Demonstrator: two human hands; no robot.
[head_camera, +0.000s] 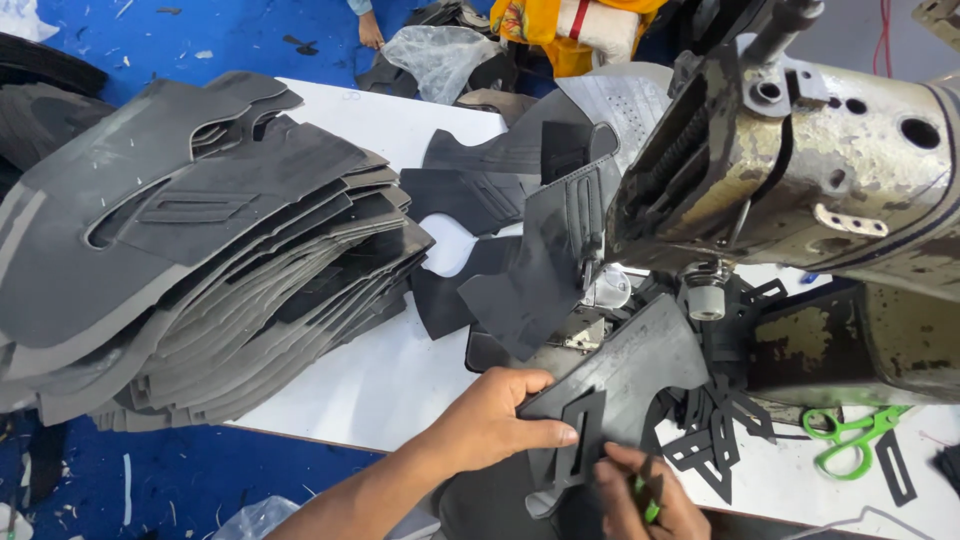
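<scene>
1. Starting well to the left of the sewing machine (800, 190), we are passing a tall, slumping stack of grey cut panels (200, 270) on the white table (380, 370). Neither of our hands is touching it.

2. Between that stack and the sewing machine, several dark sewn panels (540, 250) are lying and hanging just to the left of the machine's head, one of them curling upward against it.

3. Below the machine's head, we are pressing our left hand (490, 420) flat on the near-left edge of the grey panel (620, 380), fingers spread narrowly and pointing right, toward the black slotted strip (580, 440) lying on it.

4. That grey panel is running with its long axis from our hands up and to the right, its far end lying under the machine's presser area. The strip is lying along the same slant, just beside our left fingertips.

5. Lower and to the right, still in front of the machine, our right hand (640, 495) is pinched closed on a small green tool (650, 510) at the strip's lower end. It is the nearer hand to the strip.

6. Further right, under the machine's arm, loose black cutouts (720, 440) are fanning out, and green scissors (850, 440) are lying untouched on the table.
</scene>
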